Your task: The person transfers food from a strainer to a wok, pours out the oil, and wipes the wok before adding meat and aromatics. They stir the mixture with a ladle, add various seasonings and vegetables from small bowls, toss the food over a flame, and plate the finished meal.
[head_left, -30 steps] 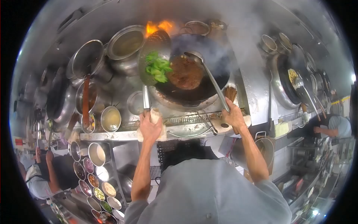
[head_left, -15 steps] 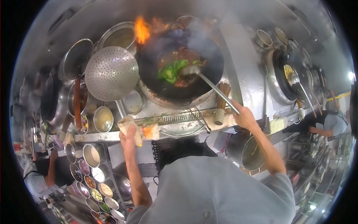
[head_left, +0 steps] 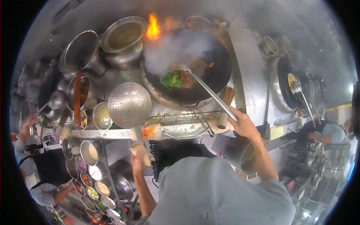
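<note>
In front of the near edge of the steel tabletop (head_left: pixel 101 134), my left hand (head_left: pixel 137 159) is closing round a folded cream cloth (head_left: pixel 142 149) at the handle end of a round, perforated steel strainer (head_left: pixel 129 105); I can't tell whether it is gripping that handle through it. Farther right along that edge, my right hand (head_left: pixel 243 123) is wrapping firmly round a long-handled steel ladle (head_left: pixel 210 92). Deeper in, the ladle's bowl is sitting in a wide, round, black wok (head_left: pixel 217 80), beside bright green vegetable pieces (head_left: pixel 171 80) and brown pieces (head_left: pixel 186 80), pale smoke partly veiling it. I'm judging this as stirring; the next move is probably calling for a low ladle, turning greens through brown. An orange flame (head_left: pixel 153 28) is rising beyond the wok's far-left rim.
</note>
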